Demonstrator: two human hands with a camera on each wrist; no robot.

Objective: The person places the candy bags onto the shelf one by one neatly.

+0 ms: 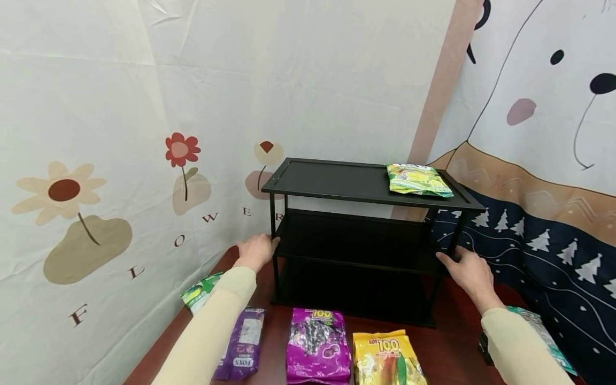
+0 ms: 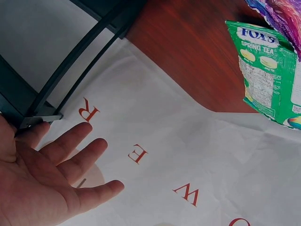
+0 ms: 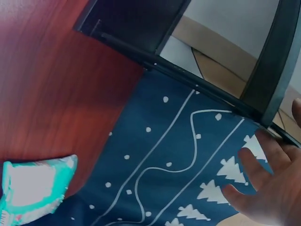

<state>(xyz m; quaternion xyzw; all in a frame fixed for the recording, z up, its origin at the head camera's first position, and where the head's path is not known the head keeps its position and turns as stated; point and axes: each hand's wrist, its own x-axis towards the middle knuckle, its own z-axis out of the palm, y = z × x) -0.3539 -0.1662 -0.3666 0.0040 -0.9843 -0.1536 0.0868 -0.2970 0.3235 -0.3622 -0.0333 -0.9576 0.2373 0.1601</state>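
A black three-tier shelf rack (image 1: 332, 232) stands on the table between my two hands. My left hand (image 1: 255, 251) holds its left side at the middle tier, thumb by the front post. In the left wrist view, the index fingertip (image 2: 41, 129) is at the tier's edge and the other fingers (image 2: 84, 162) spread away. On the opposite side my right hand (image 1: 470, 272) holds the rack's middle tier, with its thumb over the edge and its fingers outside the post. A green and yellow candy bag (image 1: 417, 180) lies on the top tier's right part.
Along the red-brown table (image 1: 269, 342) lie a magenta bag (image 1: 317, 345), a yellow bag (image 1: 389, 359) and a purple bag (image 1: 246, 342). A green Fox's bag (image 2: 268, 70) lies at left, a teal bag (image 3: 37, 188) at right. Printed cloth (image 1: 327, 80) hangs close behind.
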